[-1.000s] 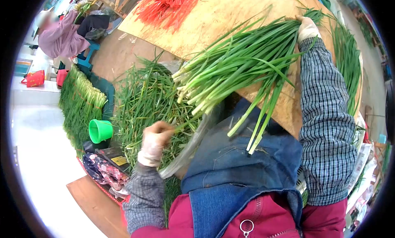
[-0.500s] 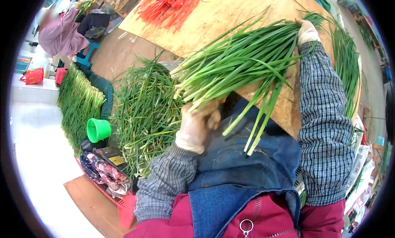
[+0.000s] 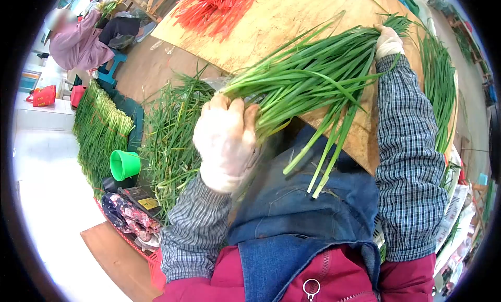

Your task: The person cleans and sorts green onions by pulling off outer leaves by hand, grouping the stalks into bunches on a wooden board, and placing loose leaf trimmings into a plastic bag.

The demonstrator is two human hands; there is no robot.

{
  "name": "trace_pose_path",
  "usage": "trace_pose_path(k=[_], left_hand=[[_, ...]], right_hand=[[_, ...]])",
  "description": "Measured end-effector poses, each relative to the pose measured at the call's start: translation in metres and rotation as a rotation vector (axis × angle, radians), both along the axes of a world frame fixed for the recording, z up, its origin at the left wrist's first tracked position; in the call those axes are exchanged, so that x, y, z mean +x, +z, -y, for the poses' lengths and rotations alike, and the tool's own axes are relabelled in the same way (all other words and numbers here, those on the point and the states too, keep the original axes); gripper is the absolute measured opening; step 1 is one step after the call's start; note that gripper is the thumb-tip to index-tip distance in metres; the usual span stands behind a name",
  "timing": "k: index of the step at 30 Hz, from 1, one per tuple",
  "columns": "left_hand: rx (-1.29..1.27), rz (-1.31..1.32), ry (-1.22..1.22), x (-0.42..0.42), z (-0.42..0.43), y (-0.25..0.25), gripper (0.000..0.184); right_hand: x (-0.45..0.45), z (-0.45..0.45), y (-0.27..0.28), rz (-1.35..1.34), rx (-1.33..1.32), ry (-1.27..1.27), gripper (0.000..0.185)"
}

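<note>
A loose bunch of garlic chives slants across the board's near edge, pale stem ends to the left and leafy tips to the right. My right hand, in a whitish glove, is closed round the leafy end. At the stem end, my left hand is slightly blurred, its fingers curled over the pale ends and hiding them. Several stalks hang down from the bunch over my denim apron. More chives lie along the board's right side, beyond my right forearm.
Red ties lie on the wooden board. Left of me is a heap of loose chives, then a green bucket and stacked bundled chives. Another person sits at the upper left, holding chives.
My left hand has moved up and left from beneath the bunch onto its stem ends, which it now covers. My right hand has stayed at the leafy end.
</note>
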State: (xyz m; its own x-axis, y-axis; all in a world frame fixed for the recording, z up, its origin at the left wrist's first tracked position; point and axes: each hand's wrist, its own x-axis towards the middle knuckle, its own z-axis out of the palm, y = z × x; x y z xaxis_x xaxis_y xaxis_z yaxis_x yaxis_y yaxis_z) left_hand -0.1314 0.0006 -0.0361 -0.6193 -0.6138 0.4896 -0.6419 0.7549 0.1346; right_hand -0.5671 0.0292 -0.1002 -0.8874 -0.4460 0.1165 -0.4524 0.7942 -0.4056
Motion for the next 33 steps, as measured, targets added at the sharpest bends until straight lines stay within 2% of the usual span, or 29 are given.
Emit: trace_pose_path(k=[1,4,5,8,9,10,12,14,15,17,18,19,20,21,23,25,27,28,30,31,33], left_hand=[[0.037,0.029,0.031,-0.005,0.002,-0.004,0.010],[0.268,-0.198,-0.151,-0.009,0.008,-0.027,0.008],[0.291,-0.263,-0.191,-0.007,0.007,-0.031,0.005],[0.211,-0.211,-0.178,0.032,0.013,-0.037,0.003],[0.183,-0.082,-0.071,0.055,0.019,-0.038,0.002],[0.151,0.049,0.034,0.078,0.025,-0.037,0.001],[0.018,0.619,0.279,0.112,0.029,-0.032,0.011],[-0.100,0.365,0.149,0.115,0.018,-0.020,0.024],[-0.042,0.198,0.011,0.103,0.009,0.000,0.037],[0.106,-0.155,-0.249,0.074,-0.006,0.018,0.049],[0.221,-0.189,-0.328,0.061,-0.009,0.019,0.040],[0.183,-0.126,-0.266,0.041,-0.011,0.021,0.033],[0.146,-0.065,-0.208,0.025,-0.013,0.025,0.026],[0.053,0.007,-0.140,0.013,-0.003,0.017,0.026],[-0.060,0.070,-0.050,-0.005,0.016,0.002,0.034],[0.005,0.010,-0.076,-0.011,0.027,-0.012,0.036],[0.056,-0.033,-0.072,-0.010,0.031,-0.016,0.039],[0.127,-0.107,-0.125,-0.009,0.029,-0.015,0.038],[0.272,-0.253,-0.227,-0.003,0.022,-0.012,0.035],[0.623,-0.365,-0.183,-0.001,0.018,-0.012,0.034],[1.075,-0.509,-0.087,0.001,0.013,0.007,0.032]], right_hand=[[-0.006,0.001,-0.004,-0.032,0.058,0.028,0.028],[-0.008,0.000,-0.011,-0.057,-0.031,0.087,0.028],[-0.018,0.002,-0.018,-0.038,-0.060,0.093,0.028],[-0.064,0.009,-0.050,0.199,-0.295,0.022,0.029],[-0.033,0.005,-0.028,0.094,-0.166,0.030,0.030],[-0.019,0.003,-0.019,0.073,-0.151,0.026,0.030],[0.008,0.001,0.000,0.032,-0.121,0.017,0.031],[-0.036,0.005,-0.036,0.040,-0.217,0.068,0.031],[-0.047,0.007,-0.043,0.048,-0.234,0.083,0.031],[-0.058,0.009,-0.050,0.111,-0.296,0.092,0.033],[-0.018,0.009,-0.018,0.524,-0.660,-0.109,0.038],[0.025,0.010,0.016,0.818,-1.087,-0.419,0.043],[0.007,0.006,0.002,0.731,-0.962,-0.307,0.046],[-0.012,0.003,-0.012,0.631,-0.844,-0.206,0.050],[-0.005,0.004,-0.005,0.552,-0.801,-0.260,0.050],[0.044,0.005,0.031,0.678,-0.990,-0.487,0.049],[0.063,0.002,0.047,0.718,-0.958,-0.491,0.045],[0.065,0.002,0.050,0.737,-0.944,-0.492,0.043],[-0.008,-0.007,-0.013,0.122,-0.261,0.021,0.034],[-0.035,-0.005,-0.035,0.061,-0.255,0.128,0.032],[-0.065,0.002,-0.055,0.088,-0.282,0.131,0.031]])
